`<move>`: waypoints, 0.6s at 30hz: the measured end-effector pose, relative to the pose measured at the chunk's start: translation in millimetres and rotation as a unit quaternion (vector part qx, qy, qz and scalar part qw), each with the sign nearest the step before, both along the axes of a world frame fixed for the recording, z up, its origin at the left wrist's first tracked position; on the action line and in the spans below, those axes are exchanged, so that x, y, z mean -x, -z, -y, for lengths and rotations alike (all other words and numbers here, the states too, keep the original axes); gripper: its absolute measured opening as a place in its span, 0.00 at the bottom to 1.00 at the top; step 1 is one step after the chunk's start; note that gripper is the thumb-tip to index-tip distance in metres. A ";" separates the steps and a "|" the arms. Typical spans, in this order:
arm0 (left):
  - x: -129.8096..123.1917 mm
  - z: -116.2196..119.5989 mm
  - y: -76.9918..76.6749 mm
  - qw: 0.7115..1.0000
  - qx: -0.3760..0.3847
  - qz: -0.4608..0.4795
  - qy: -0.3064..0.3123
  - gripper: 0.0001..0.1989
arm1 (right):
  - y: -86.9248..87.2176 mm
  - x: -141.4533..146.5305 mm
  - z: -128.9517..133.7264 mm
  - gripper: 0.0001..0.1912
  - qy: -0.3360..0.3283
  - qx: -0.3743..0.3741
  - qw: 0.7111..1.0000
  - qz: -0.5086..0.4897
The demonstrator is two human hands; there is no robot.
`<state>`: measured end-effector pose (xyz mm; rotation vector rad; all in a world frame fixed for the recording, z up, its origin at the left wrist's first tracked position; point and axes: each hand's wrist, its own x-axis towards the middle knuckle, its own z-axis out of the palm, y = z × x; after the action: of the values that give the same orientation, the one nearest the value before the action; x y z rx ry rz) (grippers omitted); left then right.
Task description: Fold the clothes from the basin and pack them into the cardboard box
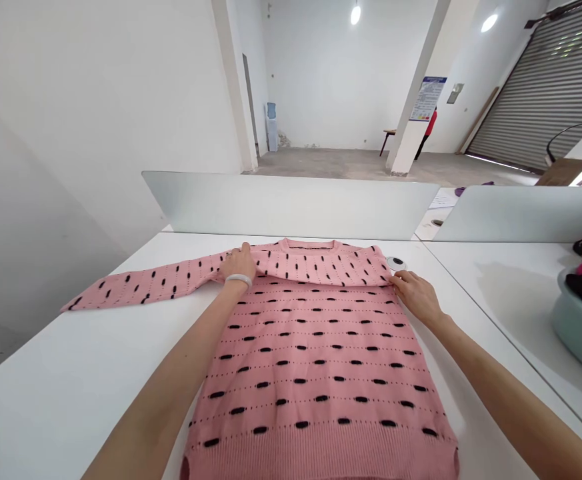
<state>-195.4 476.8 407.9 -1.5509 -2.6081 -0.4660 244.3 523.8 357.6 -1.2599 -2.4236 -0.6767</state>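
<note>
A pink knitted sweater (321, 347) with black dashes lies flat on the white table, its neckline at the far side and its ribbed hem nearest me. One sleeve lies folded across the upper chest; the other sleeve reaches out to the left. My left hand (239, 263), with a pale band at the wrist, is at the left shoulder, its fingers closed on the sleeve fabric. My right hand (415, 292) pinches the edge of the folded sleeve at the sweater's right side.
A frosted divider (291, 207) runs along the far edge of the white table (65, 380). At the right, a teal basin (581, 333) holds clothes. A round cable hole (395, 263) is beyond my right hand. Far back, a person in red stands partly behind a pillar.
</note>
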 end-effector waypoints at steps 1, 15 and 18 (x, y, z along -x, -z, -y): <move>1.4 0.9 2.5 1.000 0.008 0.001 -0.005 0.16 | 1.0 0.7 -0.4 0.15 -0.012 -0.004 1.000 0.001; -173.4 -112.1 -5.8 0.945 0.074 0.057 0.314 0.18 | 7.0 6.8 -0.4 0.14 -0.053 0.014 0.997 -0.054; -231.8 -142.6 -1.9 0.928 0.090 0.099 0.349 0.20 | 6.6 7.7 0.4 0.13 -0.054 0.014 0.996 -0.066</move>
<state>36.5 619.4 409.8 -2.6198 -2.1874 -0.4396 236.6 523.4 350.9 -1.1361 -2.3803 -0.5136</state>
